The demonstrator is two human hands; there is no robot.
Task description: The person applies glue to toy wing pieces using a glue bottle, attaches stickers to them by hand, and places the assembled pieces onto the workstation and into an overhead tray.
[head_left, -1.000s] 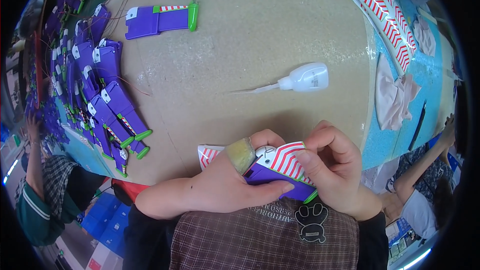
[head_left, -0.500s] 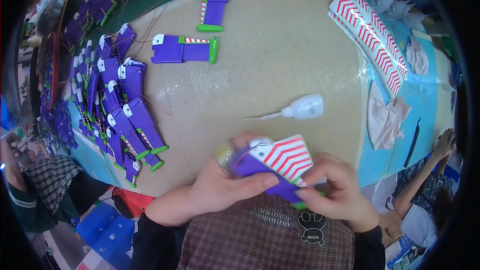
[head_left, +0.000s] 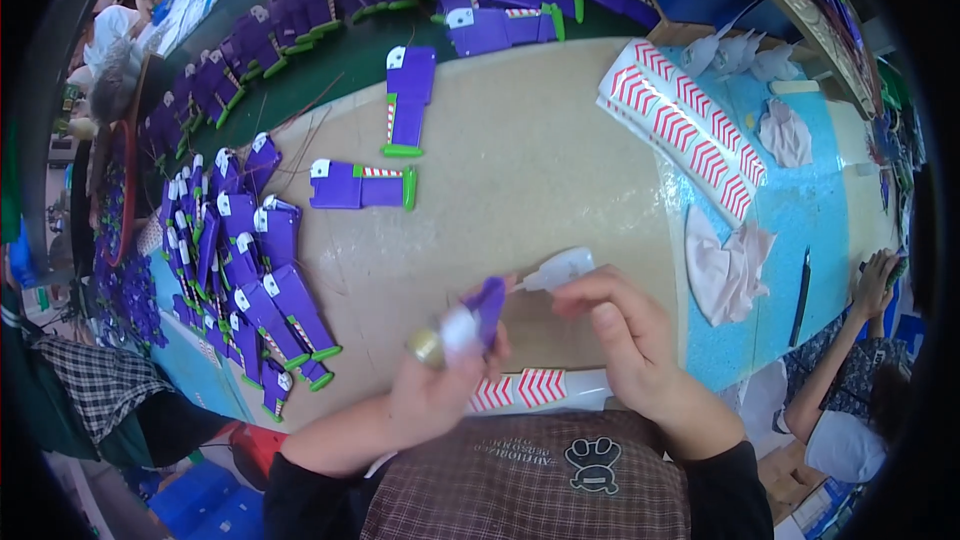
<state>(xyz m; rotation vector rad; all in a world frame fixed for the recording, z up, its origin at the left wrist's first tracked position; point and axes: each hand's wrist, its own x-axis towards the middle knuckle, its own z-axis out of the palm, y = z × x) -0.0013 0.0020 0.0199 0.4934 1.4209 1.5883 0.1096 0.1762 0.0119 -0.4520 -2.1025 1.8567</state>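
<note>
My left hand point(head_left: 440, 380) grips a purple toy wing piece point(head_left: 487, 312) with a white end, blurred by motion. A yellowish band or cap point(head_left: 425, 346) shows at its fingers. My right hand point(head_left: 630, 335) is open, thumb and fingers apart, with nothing in it. Just beyond its fingertips lies a white squeeze bottle point(head_left: 565, 268) with a thin nozzle; whether they touch I cannot tell. Between my forearms, at the table's near edge, is a strip of red-and-white chevron stickers point(head_left: 540, 388).
Many purple-and-green wing pieces point(head_left: 265, 305) are heaped at the left, with more along the far edge. Two single wing pieces point(head_left: 360, 186) lie mid-left. At right are a chevron sticker sheet point(head_left: 685, 125), a crumpled cloth point(head_left: 725, 265) and a black pen-like tool point(head_left: 801, 295). Other people sit at both sides.
The wing piece has turned in my left hand, and its chevron face no longer shows. My right hand has let go of it and moved up towards the bottle. The view has shifted.
</note>
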